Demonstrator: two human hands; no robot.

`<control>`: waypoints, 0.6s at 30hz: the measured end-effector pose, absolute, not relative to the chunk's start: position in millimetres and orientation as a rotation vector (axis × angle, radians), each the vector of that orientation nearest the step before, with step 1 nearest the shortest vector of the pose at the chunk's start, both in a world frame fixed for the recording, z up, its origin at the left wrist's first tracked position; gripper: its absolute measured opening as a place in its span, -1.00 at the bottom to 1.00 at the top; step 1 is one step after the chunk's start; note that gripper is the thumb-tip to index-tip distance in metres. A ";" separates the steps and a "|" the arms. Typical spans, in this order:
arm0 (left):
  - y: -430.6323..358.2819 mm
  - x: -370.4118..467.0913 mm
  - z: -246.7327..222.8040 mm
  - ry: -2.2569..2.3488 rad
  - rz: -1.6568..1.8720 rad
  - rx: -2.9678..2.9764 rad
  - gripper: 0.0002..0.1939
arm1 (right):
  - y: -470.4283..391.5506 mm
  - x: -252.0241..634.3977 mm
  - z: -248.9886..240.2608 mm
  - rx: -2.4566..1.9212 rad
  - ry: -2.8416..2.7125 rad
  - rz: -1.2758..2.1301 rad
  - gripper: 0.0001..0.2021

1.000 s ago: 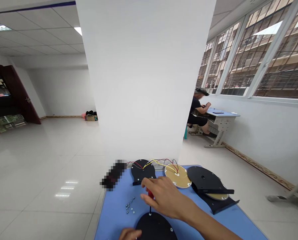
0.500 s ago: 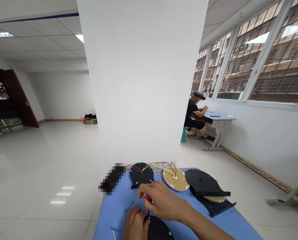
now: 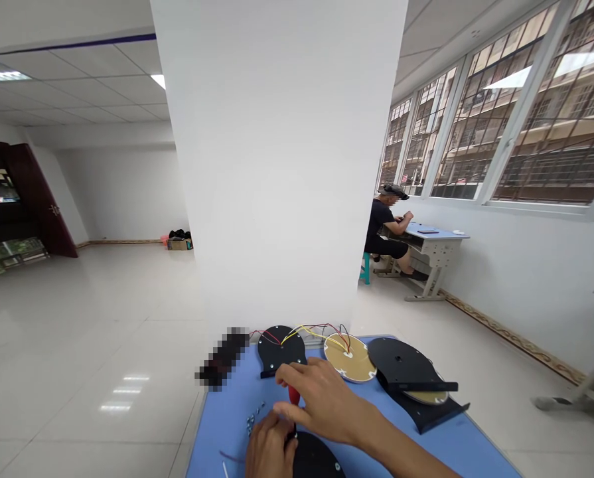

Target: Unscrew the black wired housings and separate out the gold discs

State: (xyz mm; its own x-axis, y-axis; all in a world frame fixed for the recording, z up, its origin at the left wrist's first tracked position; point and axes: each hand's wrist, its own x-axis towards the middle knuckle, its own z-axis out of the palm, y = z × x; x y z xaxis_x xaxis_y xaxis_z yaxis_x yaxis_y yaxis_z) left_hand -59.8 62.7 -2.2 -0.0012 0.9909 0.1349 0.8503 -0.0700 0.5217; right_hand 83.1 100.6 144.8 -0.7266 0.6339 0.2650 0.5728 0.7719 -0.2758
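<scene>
1. Head view: the right hand [image 3: 321, 398] reaches in from the lower right, its fingers clamped on the red handle of a screwdriver [image 3: 293, 396], which stands roughly upright.
2. The left hand [image 3: 269, 448] is just beside the screwdriver's dark shaft, over the left side of a rounded black plate [image 3: 316, 458]. Whether its fingers pinch the shaft or only rest on the plate cannot be told.
3. That plate lies on the blue worktop [image 3: 222, 421] at the bottom of the view, partly covered by the left hand and cut off by the lower border; a bright screw head shows near its right edge.
4. Small loose silver screws [image 3: 251, 421] lie scattered just beyond the left hand. A thin dark strand [image 3: 231, 457] and a white one lie to its left.
5. Along the far side of the worktop, a wired black plate [image 3: 274, 358] has red, yellow and dark wires [image 3: 304, 326] running across to a gold disc [image 3: 354, 368] with a pale rim.
6. Right of the disc, an upper black plate [image 3: 401, 368] rests over a lower black plate [image 3: 426, 418], with a second gold disc [image 3: 429, 397] showing between them.
7. A pixelated dark object [image 3: 222, 358] sits at the far left corner, too obscured to identify.
8. Beyond, right of a white pillar [image 3: 277, 166], another person [image 3: 383, 226] sits on a teal stool [image 3: 365, 269] at a separate desk [image 3: 443, 234].
</scene>
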 end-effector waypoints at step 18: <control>60.7 -51.9 6.2 1.969 0.663 2.103 -0.64 | 97.3 85.8 136.0 -0.768 -2.440 0.278 -0.81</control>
